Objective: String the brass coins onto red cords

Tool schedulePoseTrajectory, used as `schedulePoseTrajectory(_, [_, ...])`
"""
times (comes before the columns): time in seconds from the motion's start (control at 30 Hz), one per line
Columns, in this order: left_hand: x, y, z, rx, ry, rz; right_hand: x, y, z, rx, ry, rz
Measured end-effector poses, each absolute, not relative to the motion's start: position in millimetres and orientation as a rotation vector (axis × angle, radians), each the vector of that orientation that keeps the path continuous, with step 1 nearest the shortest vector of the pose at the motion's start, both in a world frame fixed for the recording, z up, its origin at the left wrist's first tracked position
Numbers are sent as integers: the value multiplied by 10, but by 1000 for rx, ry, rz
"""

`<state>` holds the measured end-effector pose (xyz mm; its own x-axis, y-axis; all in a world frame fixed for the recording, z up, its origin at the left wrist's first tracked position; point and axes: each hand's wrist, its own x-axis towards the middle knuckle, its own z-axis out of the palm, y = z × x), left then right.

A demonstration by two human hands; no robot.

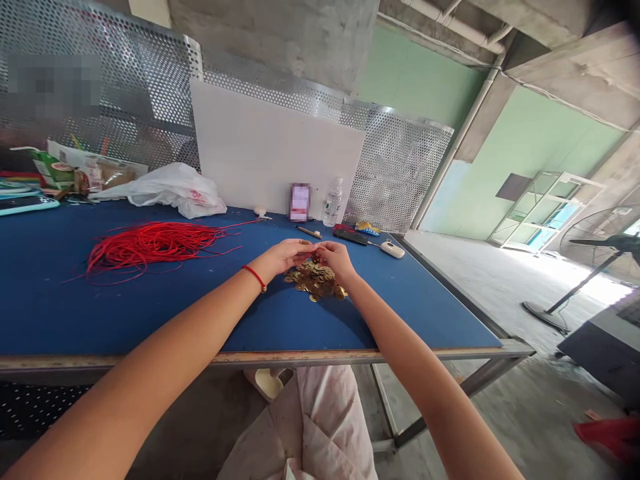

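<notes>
Above a pile of brass-coloured coins (320,283), my left hand (286,255) and my right hand (336,258) meet at the fingertips. Both are closed in a pinch. A brass coin (315,258) shows between the fingertips, partly covered by them. How many coins they hold is hidden. A red cord bracelet (255,277) circles my left wrist. To the left of the hands, a loose bundle of red cords (155,247) lies spread on the blue tabletop (295,327).
Behind the hands stand a phone (300,202) and a clear plastic bottle (333,203), against a white board (275,147). A pen (310,232), a dark flat object (350,235) and a white rounded device (393,249) lie nearby. A white plastic bag (175,190) rests back left.
</notes>
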<state>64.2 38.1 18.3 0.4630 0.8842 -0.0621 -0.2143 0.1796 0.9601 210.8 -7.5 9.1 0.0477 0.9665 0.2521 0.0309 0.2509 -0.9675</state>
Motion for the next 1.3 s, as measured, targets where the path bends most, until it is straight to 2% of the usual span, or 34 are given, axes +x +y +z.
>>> schedulePoseTrajectory(0.3, [622, 349, 209, 1036, 731, 900, 2208, -48, 140, -1056, -1561, 686])
schedulePoseTrajectory(0.6, [602, 308, 276, 1077, 749, 844, 2291, -28, 180, -1106, -1754, 551])
schedulePoseTrajectory(0.9, [605, 318, 264, 1011, 809, 927, 2214, -216, 279, -1492, -1937, -199])
schedulePoseTrajectory(1.3, [646, 294, 275, 898, 766, 1026, 2088, -259, 259, -1386, -2268, -854])
